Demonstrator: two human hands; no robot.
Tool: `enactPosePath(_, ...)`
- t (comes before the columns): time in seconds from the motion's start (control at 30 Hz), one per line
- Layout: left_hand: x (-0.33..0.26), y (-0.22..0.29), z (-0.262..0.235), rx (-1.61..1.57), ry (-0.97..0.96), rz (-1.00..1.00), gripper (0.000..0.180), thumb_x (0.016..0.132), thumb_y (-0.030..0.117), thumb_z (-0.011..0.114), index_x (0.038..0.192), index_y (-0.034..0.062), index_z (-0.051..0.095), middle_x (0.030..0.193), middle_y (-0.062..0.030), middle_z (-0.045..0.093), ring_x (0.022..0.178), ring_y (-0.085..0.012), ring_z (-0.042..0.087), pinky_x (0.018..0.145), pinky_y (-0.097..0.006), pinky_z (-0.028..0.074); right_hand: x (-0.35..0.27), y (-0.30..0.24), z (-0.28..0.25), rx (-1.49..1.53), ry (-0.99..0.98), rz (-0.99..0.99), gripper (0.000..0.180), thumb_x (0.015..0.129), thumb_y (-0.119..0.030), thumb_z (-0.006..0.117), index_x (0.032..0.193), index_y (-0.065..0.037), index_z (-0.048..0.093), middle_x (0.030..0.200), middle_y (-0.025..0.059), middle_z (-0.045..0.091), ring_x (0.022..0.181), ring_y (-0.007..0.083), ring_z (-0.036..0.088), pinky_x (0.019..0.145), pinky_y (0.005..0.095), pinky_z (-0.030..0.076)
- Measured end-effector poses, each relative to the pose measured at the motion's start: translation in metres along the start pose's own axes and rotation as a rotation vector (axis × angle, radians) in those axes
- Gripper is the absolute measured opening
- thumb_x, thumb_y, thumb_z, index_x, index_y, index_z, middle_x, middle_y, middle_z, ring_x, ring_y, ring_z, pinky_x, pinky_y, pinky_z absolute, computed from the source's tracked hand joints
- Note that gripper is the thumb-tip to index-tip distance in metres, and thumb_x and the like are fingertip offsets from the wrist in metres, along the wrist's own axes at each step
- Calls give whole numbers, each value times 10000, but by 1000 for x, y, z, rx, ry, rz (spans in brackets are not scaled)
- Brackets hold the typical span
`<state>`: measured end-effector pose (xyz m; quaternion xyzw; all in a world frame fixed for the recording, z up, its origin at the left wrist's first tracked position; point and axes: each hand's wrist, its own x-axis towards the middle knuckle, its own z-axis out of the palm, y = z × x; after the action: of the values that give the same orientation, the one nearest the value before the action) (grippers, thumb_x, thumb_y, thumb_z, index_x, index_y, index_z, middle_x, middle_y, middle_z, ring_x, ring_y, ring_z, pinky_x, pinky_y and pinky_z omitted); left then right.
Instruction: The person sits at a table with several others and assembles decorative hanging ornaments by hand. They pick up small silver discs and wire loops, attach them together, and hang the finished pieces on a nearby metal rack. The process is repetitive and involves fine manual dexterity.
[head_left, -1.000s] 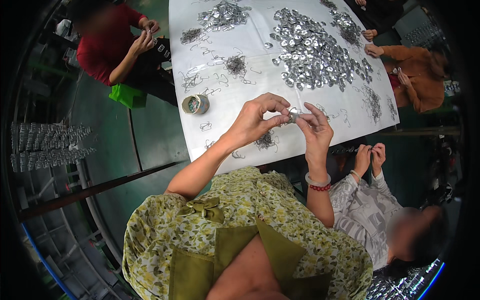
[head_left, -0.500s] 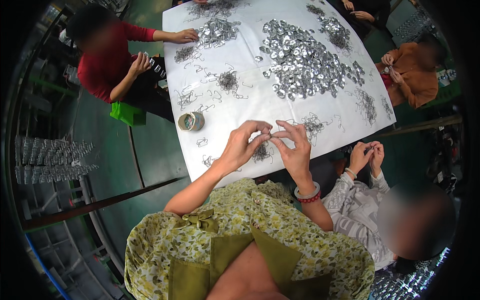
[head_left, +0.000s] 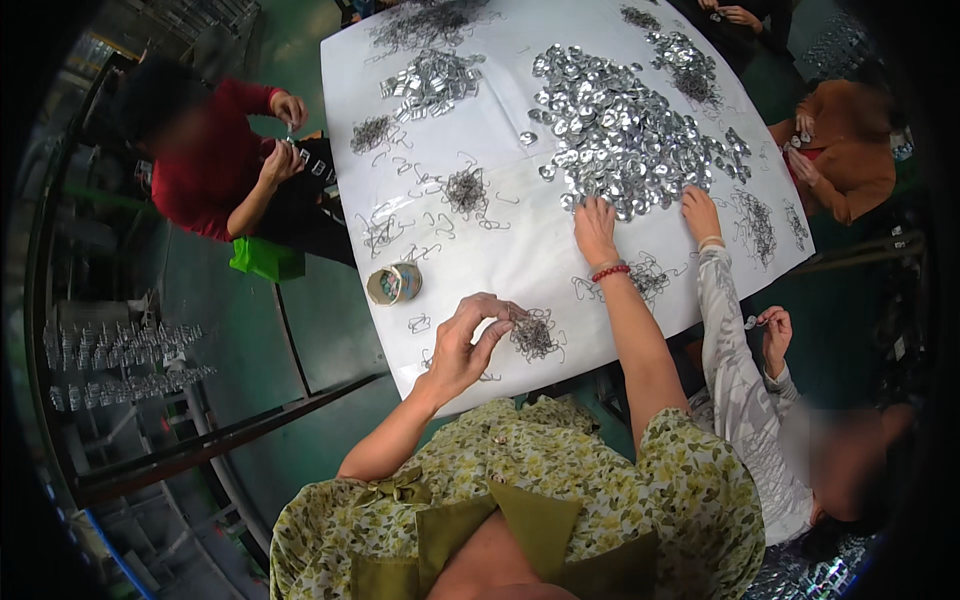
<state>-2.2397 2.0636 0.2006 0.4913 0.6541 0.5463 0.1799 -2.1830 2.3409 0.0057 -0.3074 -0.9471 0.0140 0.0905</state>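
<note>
My left hand (head_left: 468, 342) is over the near part of the table, thumb and forefinger pinched together beside a small pile of thin wire hooks (head_left: 536, 337). What lies between the fingertips is too small to make out. My right arm is stretched forward. At its end, my right hand (head_left: 597, 232), fingers extended, touches the near edge of a big heap of shiny round metal pieces (head_left: 620, 130). I cannot see any piece gripped in it.
A white-covered table (head_left: 520, 230) carries more wire hook piles (head_left: 466, 188) and a heap of silver metal pieces (head_left: 432, 84). A round tub (head_left: 394, 284) stands at the left edge. A co-worker's hand (head_left: 701, 215) reaches the heap beside mine. Others work around the table.
My hands have parted: the right reached forward to the metal heap, the left stayed near the hooks. The co-worker at right put a hand to the heap; the red-sleeved person's hand left the table.
</note>
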Motion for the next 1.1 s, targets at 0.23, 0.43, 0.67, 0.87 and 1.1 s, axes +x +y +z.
enactPosePath(0.23,15,-3,5,-51,42,-47,79,820,6,612,891,18,578,884,-83,654,831,-236,615,767,-328,454,-12,25,19,743,60,189,163,758,-152,682,795,7,675,837,117,635,796,236,583,703,340,443)
enactPosePath(0.43,26,-16,23,-14,-21,25,114,832,-23,594,936,-1,555,876,-102,654,836,-200,640,744,-303,500,-27,-2,-27,888,-128,351,255,676,-182,776,760,34,669,699,64,628,567,108,549,518,277,433)
enactPosePath(0.67,26,-22,40,-74,-55,-87,94,870,47,574,955,11,555,888,-82,656,837,-186,643,746,-302,500,-44,-13,-29,1848,-272,715,301,835,-52,621,1083,99,542,854,93,623,697,136,587,623,242,491)
enactPosePath(0.87,26,-16,53,-102,-150,-51,93,870,55,557,949,10,536,854,-123,648,826,-270,635,706,-354,483,-99,-47,-188,1675,-46,378,290,826,7,606,1105,59,548,890,88,641,811,122,602,714,228,485)
enactPosePath(1.1,26,-6,55,-55,-187,-21,96,869,80,554,943,31,520,790,-111,653,782,-296,621,765,-374,443,-116,-46,-197,1605,-11,365,237,808,23,627,1040,53,595,903,99,655,803,127,619,749,240,491)
